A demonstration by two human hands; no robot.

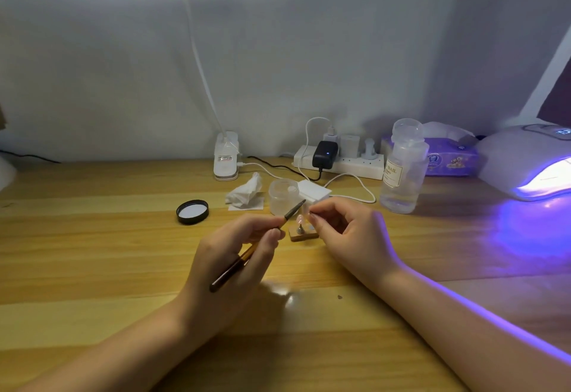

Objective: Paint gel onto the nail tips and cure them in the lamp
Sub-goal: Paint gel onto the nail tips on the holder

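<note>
My left hand (238, 255) grips a thin gel brush (247, 252), dark at the handle end and yellow in the middle, with its tip pointing up and to the right. My right hand (346, 231) pinches a small pale nail tip (306, 210) just above a little wooden stand (304, 233) with a metal peg; a pinkish nail tip (299, 220) sits on that stand. The brush tip ends close beside the pinched nail tip. At the far right the white curing lamp (525, 163) glows purple from its opening.
A frosted open jar (282, 195) stands behind my hands, its black lid (192, 211) lying to the left. A crumpled tissue (245, 190), a white box (313, 190), a clear pump bottle (401, 169), a power strip (340, 163) with cables, and a purple tissue pack (451, 160) crowd the back.
</note>
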